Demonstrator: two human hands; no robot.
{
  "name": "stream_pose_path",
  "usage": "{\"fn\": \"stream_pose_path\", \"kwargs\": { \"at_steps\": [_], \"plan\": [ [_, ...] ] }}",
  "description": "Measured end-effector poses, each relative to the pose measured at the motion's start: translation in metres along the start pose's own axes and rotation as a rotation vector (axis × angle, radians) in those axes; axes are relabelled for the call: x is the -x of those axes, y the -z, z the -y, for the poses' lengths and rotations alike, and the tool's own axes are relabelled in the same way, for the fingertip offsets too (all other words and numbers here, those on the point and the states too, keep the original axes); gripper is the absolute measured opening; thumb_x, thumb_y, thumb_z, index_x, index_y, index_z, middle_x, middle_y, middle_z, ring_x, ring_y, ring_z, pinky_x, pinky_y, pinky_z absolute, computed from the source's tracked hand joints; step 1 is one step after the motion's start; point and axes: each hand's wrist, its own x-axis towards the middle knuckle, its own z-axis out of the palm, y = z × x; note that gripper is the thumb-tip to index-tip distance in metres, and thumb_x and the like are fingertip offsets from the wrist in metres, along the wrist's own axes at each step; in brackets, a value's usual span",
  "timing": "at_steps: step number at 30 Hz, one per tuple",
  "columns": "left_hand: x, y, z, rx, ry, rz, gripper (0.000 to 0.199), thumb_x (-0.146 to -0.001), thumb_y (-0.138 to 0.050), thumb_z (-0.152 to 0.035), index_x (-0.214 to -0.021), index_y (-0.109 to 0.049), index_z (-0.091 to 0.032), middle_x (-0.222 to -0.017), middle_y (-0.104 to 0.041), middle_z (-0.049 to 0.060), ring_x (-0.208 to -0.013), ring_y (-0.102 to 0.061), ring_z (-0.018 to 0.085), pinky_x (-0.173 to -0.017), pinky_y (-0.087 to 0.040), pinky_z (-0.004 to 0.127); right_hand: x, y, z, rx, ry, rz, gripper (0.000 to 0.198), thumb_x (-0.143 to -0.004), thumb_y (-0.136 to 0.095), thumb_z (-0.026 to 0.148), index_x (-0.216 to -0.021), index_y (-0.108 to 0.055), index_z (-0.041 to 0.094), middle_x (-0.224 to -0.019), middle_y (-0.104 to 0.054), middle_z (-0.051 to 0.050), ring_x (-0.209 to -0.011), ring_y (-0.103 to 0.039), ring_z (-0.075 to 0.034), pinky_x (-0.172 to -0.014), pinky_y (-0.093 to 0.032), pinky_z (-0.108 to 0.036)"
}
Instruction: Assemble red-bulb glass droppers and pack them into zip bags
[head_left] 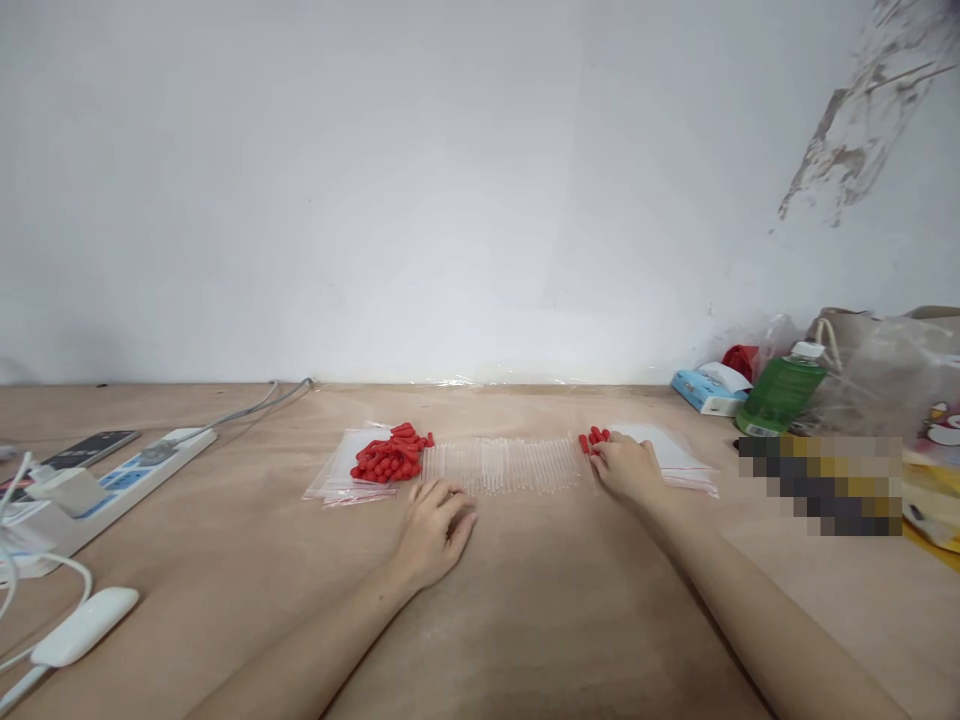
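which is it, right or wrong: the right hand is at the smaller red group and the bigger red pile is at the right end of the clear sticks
Wrong on one point: the bigger red pile is at the left end of the clear sticks, as the head view shows.

Head-worn camera faces wall [450, 200]; looks down on tabletop [540, 600].

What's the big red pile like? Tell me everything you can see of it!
The big red pile is a messy heap of many small, bright red pieces with rounded ends. They look like rubber or soft plastic. They lie every which way on top of clear bags, by the left end of a row of clear tubes. The left hand is close by, nearer to you. I can't tell whether the edge pieces touch the tubes.
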Motion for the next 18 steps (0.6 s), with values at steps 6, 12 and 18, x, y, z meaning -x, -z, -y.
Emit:
{"fn": "stream_pose_path", "kwargs": {
  "at_steps": [6, 12, 18],
  "plan": [
    [0.0, 0.001, 0.001, -0.066, 0.117, -0.098, 0.01, -0.078, -0.048, -0.024, -0.071, -0.051, -0.018, -0.074, -0.053, 0.003, -0.076, -0.046, 0.019, -0.07, -0.033, 0.034, 0.0, -0.009, 0.0, -0.05, -0.021, -0.103, 0.021, -0.082, -0.041, 0.03, -0.086, -0.057, 0.017, -0.093, -0.059, -0.01, -0.088, -0.054, -0.023, -0.071, -0.029, -0.034],
    [-0.014, 0.001, 0.005, -0.105, 0.177, -0.069, 0.013, -0.078, -0.052, -0.032, -0.078, -0.056, -0.02, -0.082, -0.055, 0.004, -0.082, -0.047, 0.021, -0.071, -0.033, 0.035, 0.003, -0.005, 0.013, -0.407, -0.083, -0.29, 0.02, -0.08, -0.042, 0.033, -0.091, -0.05, 0.017, -0.078, -0.061, -0.006, -0.073, -0.056, -0.02, -0.067, -0.034, -0.032],
    [-0.061, -0.015, 0.002, -0.241, 0.308, 0.01, 0.024, -0.076, -0.052, -0.04, -0.074, -0.062, -0.019, -0.088, -0.053, 0.009, -0.091, -0.045, 0.026, -0.077, -0.031, 0.04, 0.037, 0.008, 0.068, -0.767, 0.226, -0.497, 0.014, -0.081, -0.042, 0.026, -0.085, -0.053, 0.019, -0.067, -0.056, -0.004, -0.059, -0.051, -0.017, -0.057, -0.04, -0.03]
  ]
}}
